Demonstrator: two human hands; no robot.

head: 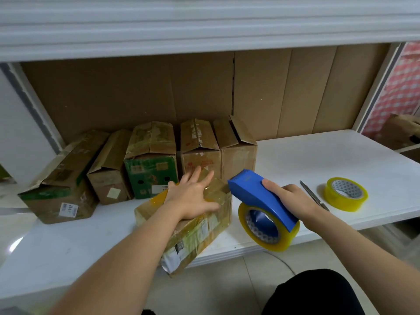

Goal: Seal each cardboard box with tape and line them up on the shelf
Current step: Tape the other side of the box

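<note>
1. The left hand (193, 198) lies flat on top of a cardboard box (193, 226), fingers straight and spread, pressing down without curling round anything.
2. That box sits at the front edge of the white shelf (318, 160), turned at an angle, its near corner hanging past the edge; glossy tape covers its top and side.
3. The right hand (293, 198), at 3 o'clock from the box, grips a blue tape dispenser (261, 198), fingers curled round its handle. Its yellowish roll hangs at the shelf edge, just beside the box.
4. At 12 o'clock, five more boxes (150, 160) stand in a row against the back, flaps not flat.
5. Far at 3 o'clock lie a utility knife (310, 193) and a spare tape roll (345, 194).
</note>
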